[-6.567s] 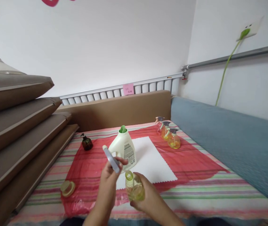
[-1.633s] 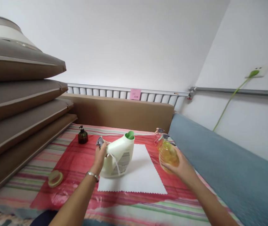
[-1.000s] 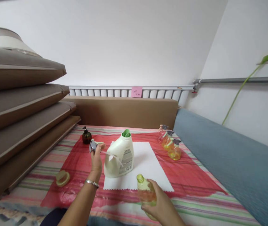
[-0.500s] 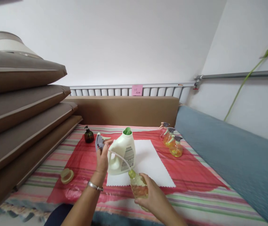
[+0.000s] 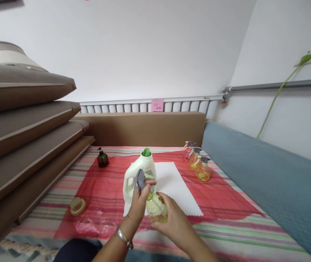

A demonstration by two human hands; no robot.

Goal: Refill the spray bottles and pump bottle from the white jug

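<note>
We work over a striped bedcover (image 5: pixel 226 233) spread with a glossy red plastic sheet (image 5: pixel 101 189), on which a white scallop-edged mat (image 5: pixel 177 185) lies flat. To our left rises a stack of brown padded cushions (image 5: pixel 27 134); to our right runs a blue textured cushion (image 5: pixel 262 171).

A white plastic jug (image 5: pixel 133 174) with a green spout and moulded handle stands upright on the mat. Just in front of it, above the mat's near edge, we hold the small bottle (image 5: pixel 157 209): clear yellowish plastic, rounded, long axis near upright with the neck tilted slightly up and left. Our right hand (image 5: pixel 176 223) wraps its fingers around the body. Our left hand (image 5: pixel 139 203) pinches the grey spray head (image 5: pixel 140 179) at the bottle's neck; its nozzle points up and away.

Three similar spray bottles (image 5: pixel 197 163) stand near the blue cushion. A dark pump bottle (image 5: pixel 102 159) stands far left. A round pale lid (image 5: pixel 77 205) lies near left.
</note>
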